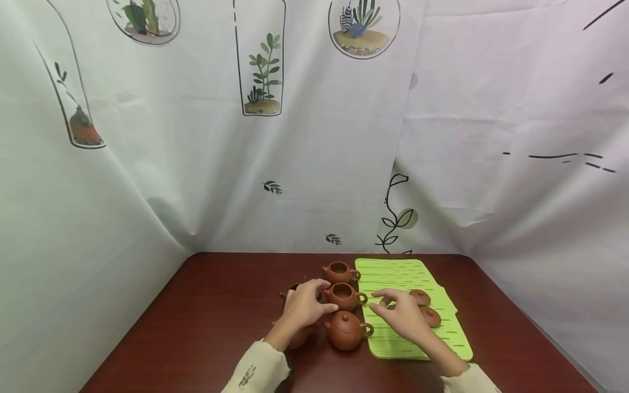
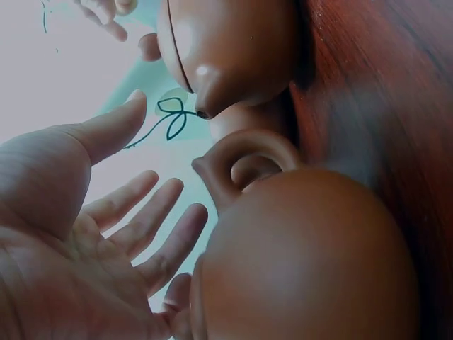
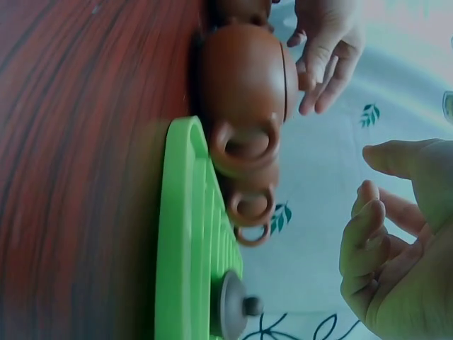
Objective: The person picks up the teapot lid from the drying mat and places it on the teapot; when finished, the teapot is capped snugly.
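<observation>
My left hand (image 1: 306, 304) reaches over several brown clay teapots, its fingers spread and holding nothing. Thumb and fingertips are beside the spout side of a lidless middle teapot (image 1: 346, 303). Nearer to me stands a lidded teapot (image 1: 345, 332), and another lidless teapot (image 1: 339, 273) is at the back. Partly hidden by the left hand and wrist are two more, one being a rounded teapot (image 2: 311, 262). My right hand (image 1: 400, 314) hovers over a green mat (image 1: 393, 341), thumb and fingers loosely bent with a gap between them. Two round lids, a rear lid (image 1: 420, 297) and a front lid (image 1: 431, 316), lie beside it.
A dark red wooden table (image 1: 211, 322) carries everything. The mat has a raised edge and ridges. Behind and beside the table hangs a white curtain (image 1: 314, 180) printed with plants. Teapot handles point right, towards or over the mat's left edge.
</observation>
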`<state>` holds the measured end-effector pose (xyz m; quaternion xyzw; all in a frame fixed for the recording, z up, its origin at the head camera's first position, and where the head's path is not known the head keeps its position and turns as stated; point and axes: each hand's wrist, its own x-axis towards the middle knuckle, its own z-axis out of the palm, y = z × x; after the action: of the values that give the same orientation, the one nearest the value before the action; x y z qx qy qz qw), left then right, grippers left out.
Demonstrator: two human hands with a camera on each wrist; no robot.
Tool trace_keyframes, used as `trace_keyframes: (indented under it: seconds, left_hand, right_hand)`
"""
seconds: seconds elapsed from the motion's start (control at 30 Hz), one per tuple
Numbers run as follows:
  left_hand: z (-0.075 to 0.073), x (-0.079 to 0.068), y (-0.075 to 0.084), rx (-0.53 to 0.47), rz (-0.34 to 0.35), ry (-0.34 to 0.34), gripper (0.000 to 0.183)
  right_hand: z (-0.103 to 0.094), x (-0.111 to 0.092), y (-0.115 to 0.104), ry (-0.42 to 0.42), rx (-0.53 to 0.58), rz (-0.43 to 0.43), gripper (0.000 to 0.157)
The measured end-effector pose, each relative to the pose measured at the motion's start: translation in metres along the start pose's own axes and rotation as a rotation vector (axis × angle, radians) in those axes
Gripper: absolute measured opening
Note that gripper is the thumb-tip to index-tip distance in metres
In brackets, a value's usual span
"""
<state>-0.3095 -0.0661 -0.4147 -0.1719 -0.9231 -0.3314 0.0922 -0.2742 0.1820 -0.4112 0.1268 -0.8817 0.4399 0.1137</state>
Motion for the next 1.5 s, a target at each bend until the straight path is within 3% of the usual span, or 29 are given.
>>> trace_keyframes:
  seconds: [0.2,0.47,0.87,1.2,1.5]
  left_hand:
    - [0.007,0.006,0.003,0.005,-0.019,-0.019,0.05]
    - [0.016,0.011,0.0,0.033,-0.05,-0.015,0.051]
    - [0.029,0.017,0.0,0.132,-0.055,0.046,0.05]
    - [0.035,0.023,-0.007,0.131,0.008,0.093,0.055]
    - [0.036,0.027,-0.005,0.154,-0.014,0.035,0.058]
  right_hand:
    - [-0.015,-0.007,0.012,0.025,-0.028,0.077,0.022]
    - [-0.033,-0.014,0.028,0.067,-0.069,0.118,0.028]
    - [-0.05,-0.022,0.052,0.085,-0.12,0.152,0.031]
    - [-0.065,-0.026,0.07,0.05,-0.136,0.246,0.027]
    - [-0.072,-0.024,0.077,0.048,-0.158,0.273,0.043]
